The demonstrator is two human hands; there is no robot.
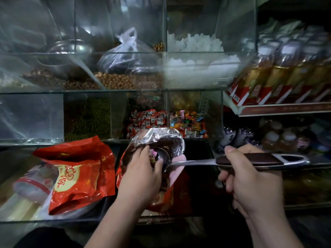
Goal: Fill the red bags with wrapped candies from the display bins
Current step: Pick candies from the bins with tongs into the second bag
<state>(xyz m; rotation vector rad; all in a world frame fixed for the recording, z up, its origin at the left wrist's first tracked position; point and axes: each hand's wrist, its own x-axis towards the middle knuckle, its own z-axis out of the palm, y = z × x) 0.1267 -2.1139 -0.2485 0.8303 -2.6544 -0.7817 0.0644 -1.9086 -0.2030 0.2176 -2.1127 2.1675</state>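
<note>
My left hand [141,174] grips the open mouth of a red bag [161,140] with a silver foil lining, holding it upright at the centre. My right hand [250,178] grips the dark handle of a metal ladle [197,162]. The ladle's bowl sits inside the bag's mouth with a few wrapped candies visible by my left fingers. Behind the bag are two glass bins: one with red-and-white wrapped candies [148,120], one with mixed coloured candies [188,124]. A second red bag [78,172] with gold print lies to the left.
Glass bins above hold peanuts [121,79], white sugar lumps [197,63], a metal bowl [66,51] and a knotted plastic bag [125,54]. Green beans [89,117] fill a bin at left. Shelves of boxed bottles [279,81] stand at right.
</note>
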